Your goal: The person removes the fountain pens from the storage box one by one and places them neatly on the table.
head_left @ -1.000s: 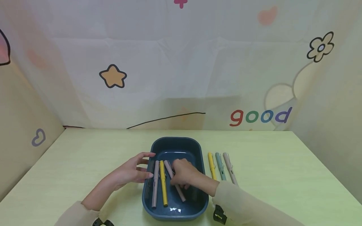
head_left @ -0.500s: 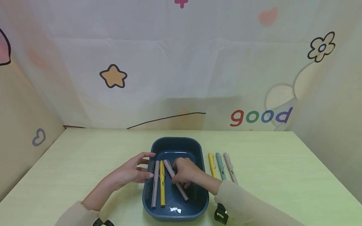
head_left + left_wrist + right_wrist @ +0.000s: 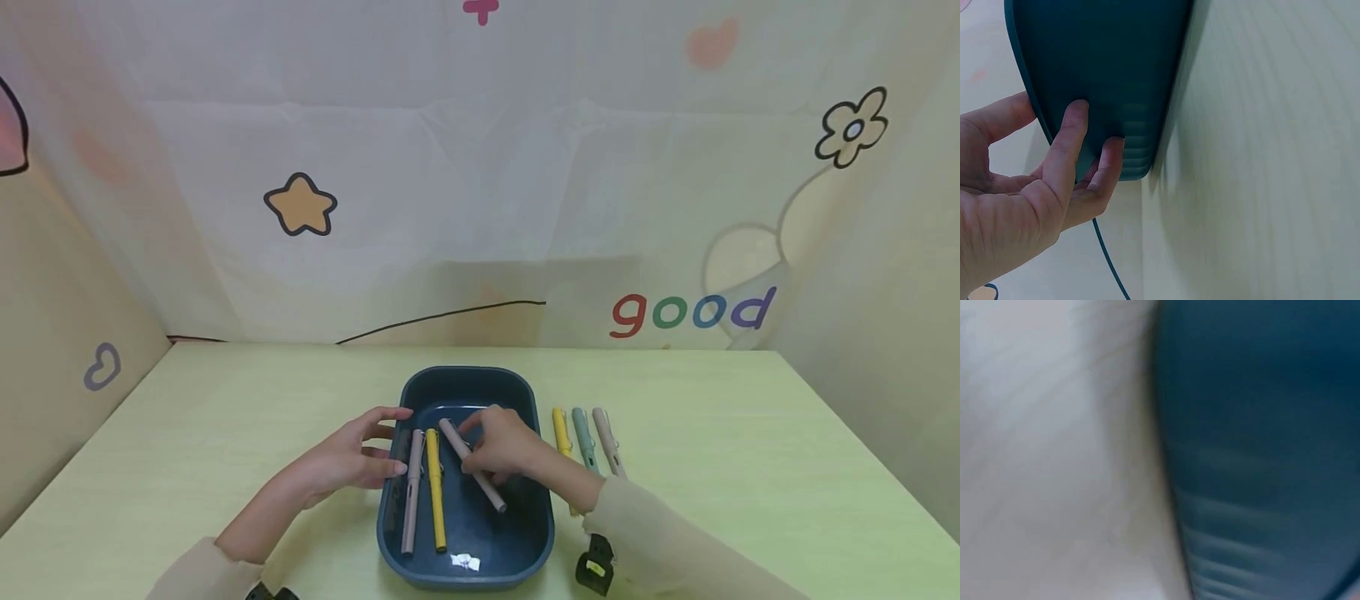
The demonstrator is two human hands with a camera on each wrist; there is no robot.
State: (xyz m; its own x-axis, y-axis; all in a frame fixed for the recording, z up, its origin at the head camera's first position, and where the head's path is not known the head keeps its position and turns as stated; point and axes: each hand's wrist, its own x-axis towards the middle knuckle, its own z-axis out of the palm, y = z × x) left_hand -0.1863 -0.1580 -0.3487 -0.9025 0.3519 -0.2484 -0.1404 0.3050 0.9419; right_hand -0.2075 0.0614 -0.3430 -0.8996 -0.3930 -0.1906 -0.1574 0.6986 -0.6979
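A dark blue tray [image 3: 465, 575] stands on the table, shown from above in the head view. My right hand [image 3: 504, 442] is inside it, pinching a slanted pinkish-grey capped pen [image 3: 493, 493] between thumb and fingers. Left of that pen lie a yellow pen [image 3: 436, 500] and another pinkish-grey pen [image 3: 412, 500], roughly parallel. My left hand [image 3: 352, 450] rests its spread fingertips on the tray's left rim. The left wrist view shows fingers [image 3: 1072, 140] of that hand against the tray's outer wall [image 3: 1116, 56]. The right wrist view holds only the blurred tray wall [image 3: 1260, 437] and tabletop.
On the table right of the tray lie a yellow pen [image 3: 561, 429], a green pen [image 3: 583, 437] and a grey pen [image 3: 606, 437], partly covered by my right forearm and sleeve. A printed cloth backdrop [image 3: 480, 183] rises behind the table [image 3: 262, 375].
My right hand has moved slightly up and to the right in the tray, and the slanted pen has shifted with it, tilting further. My left hand stays at the rim.
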